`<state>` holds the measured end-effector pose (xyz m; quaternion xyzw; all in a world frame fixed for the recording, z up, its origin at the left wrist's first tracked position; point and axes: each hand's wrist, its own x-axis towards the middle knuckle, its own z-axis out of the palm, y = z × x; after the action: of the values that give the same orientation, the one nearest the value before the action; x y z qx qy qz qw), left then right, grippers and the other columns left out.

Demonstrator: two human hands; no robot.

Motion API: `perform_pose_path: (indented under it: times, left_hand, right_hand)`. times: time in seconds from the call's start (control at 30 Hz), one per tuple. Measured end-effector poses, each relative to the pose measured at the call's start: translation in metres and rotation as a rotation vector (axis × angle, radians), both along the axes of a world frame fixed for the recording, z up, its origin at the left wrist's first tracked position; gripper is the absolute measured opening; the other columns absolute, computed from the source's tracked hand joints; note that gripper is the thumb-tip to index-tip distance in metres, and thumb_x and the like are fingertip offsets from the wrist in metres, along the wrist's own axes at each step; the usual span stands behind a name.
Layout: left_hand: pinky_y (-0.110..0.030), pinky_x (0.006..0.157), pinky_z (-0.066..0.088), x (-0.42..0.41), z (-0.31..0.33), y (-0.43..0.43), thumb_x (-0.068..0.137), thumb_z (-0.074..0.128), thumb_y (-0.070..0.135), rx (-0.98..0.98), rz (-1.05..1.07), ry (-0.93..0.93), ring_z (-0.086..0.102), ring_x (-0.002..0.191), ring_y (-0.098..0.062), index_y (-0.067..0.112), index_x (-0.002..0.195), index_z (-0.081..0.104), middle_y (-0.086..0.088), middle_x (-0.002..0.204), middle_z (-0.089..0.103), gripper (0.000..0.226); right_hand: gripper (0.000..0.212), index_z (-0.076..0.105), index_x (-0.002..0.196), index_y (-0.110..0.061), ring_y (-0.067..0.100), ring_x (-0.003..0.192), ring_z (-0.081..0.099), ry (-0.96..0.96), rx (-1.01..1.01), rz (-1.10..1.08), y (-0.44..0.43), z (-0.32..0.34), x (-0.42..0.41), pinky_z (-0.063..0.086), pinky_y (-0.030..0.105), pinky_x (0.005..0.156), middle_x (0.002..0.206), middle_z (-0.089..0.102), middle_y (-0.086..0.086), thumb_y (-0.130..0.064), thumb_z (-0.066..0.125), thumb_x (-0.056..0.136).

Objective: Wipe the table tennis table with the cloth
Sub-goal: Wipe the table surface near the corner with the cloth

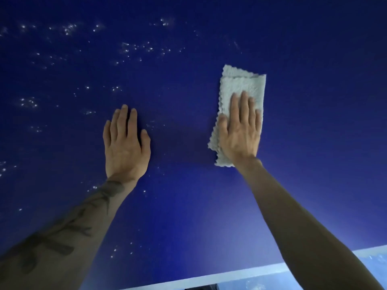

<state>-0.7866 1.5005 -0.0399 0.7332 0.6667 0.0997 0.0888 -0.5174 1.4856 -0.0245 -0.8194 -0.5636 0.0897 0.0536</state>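
Observation:
The dark blue table tennis table [188, 49] fills the head view. A folded pale grey cloth [243, 84] lies flat on it right of centre. My right hand [240, 130] presses on the cloth with straight fingers and covers its near half. Bare on the table surface to the left, my left hand [125, 143] lies flat with its fingers straight and holds nothing. White specks [134, 48] are scattered over the left and far parts of the table.
The table's white edge line [230, 276] runs along the bottom right, with pale floor [374, 260] beyond it. No other objects stand on the table.

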Motion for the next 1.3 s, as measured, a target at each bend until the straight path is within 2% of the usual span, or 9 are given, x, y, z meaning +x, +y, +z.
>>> perform_pose_path:
  times: [0.1,0.27,0.37,0.57,0.73,0.83,1.03,1.13,1.3]
  left_hand:
    - [-0.048,0.131,0.013,-0.002,-0.003,0.0,0.109,0.037,0.028,0.026,0.002,-0.003,0.021,0.159,-0.03,0.007,0.161,0.033,-0.012,0.171,0.026,0.056]
    - [-0.048,0.131,0.013,-0.001,0.0,0.002,0.107,0.035,0.03,0.018,0.001,0.001,0.021,0.159,-0.03,0.007,0.161,0.033,-0.012,0.171,0.026,0.059]
    - [-0.047,0.131,0.012,-0.002,0.001,0.001,0.107,0.034,0.031,0.007,0.01,-0.006,0.021,0.159,-0.03,0.007,0.161,0.033,-0.012,0.171,0.026,0.059]
    - [-0.046,0.132,0.01,0.0,0.002,0.001,0.107,0.035,0.03,-0.007,0.018,-0.001,0.021,0.159,-0.029,0.007,0.161,0.034,-0.012,0.17,0.027,0.059]
    - [-0.045,0.132,0.01,-0.001,0.001,0.001,0.106,0.035,0.031,-0.005,0.016,0.009,0.023,0.159,-0.03,0.008,0.161,0.033,-0.012,0.17,0.027,0.059]
    - [-0.044,0.132,0.009,0.0,0.0,0.002,0.106,0.034,0.032,0.0,0.009,0.011,0.022,0.159,-0.03,0.008,0.161,0.033,-0.012,0.17,0.027,0.06]
    - [-0.045,0.132,0.008,-0.003,-0.001,0.001,0.107,0.034,0.032,-0.007,0.012,0.005,0.02,0.16,-0.029,0.008,0.162,0.031,-0.012,0.171,0.025,0.06]
    - [-0.046,0.132,0.009,-0.002,-0.001,0.0,0.108,0.034,0.032,-0.007,0.004,0.02,0.022,0.159,-0.031,0.008,0.162,0.031,-0.013,0.17,0.026,0.059]
    - [-0.049,0.131,0.013,-0.004,0.007,0.006,0.108,0.033,0.033,-0.024,-0.023,-0.032,0.025,0.158,-0.034,0.006,0.162,0.031,-0.015,0.17,0.027,0.06]
  right_hand:
    - [0.068,0.012,0.171,-0.015,0.027,0.165,0.005,0.011,0.029,0.067,0.024,-0.006,-0.037,0.005,0.048,0.134,0.178,0.007,0.011,-0.046,0.022,0.111]
    - [0.064,0.02,0.17,-0.018,0.024,0.165,0.009,0.03,0.041,0.522,-0.013,-0.009,-0.079,0.008,0.046,0.134,0.178,0.013,0.007,-0.044,0.032,0.112]
    - [0.065,0.024,0.169,-0.02,0.023,0.165,0.014,0.011,0.038,0.404,-0.015,-0.009,-0.033,0.008,0.044,0.134,0.177,0.018,0.004,-0.043,0.038,0.11]
    - [0.068,0.011,0.171,-0.015,0.028,0.165,0.005,-0.006,0.01,0.036,0.052,0.0,0.001,0.006,0.05,0.134,0.178,0.007,0.011,-0.047,0.02,0.112]
    - [0.067,0.011,0.171,-0.017,0.026,0.166,0.001,0.021,-0.002,0.348,0.046,-0.004,-0.07,0.005,0.048,0.134,0.179,0.005,0.008,-0.046,0.022,0.111]
    - [0.066,0.015,0.171,-0.019,0.021,0.166,0.002,0.009,0.006,0.504,0.018,-0.008,-0.059,0.005,0.045,0.135,0.179,0.008,0.005,-0.046,0.027,0.112]
    - [0.066,0.01,0.171,-0.02,0.024,0.166,0.002,-0.01,-0.034,0.09,0.045,0.002,0.003,0.004,0.047,0.134,0.179,0.005,0.006,-0.045,0.027,0.113]
    - [0.068,0.006,0.171,-0.016,0.027,0.165,-0.001,0.01,-0.021,0.053,0.071,0.001,-0.025,0.002,0.049,0.134,0.179,0.001,0.009,-0.046,0.021,0.112]
    - [0.066,0.013,0.171,-0.018,0.024,0.166,0.003,0.003,-0.027,0.489,0.036,0.0,-0.057,0.006,0.047,0.135,0.179,0.007,0.007,-0.046,0.022,0.112]
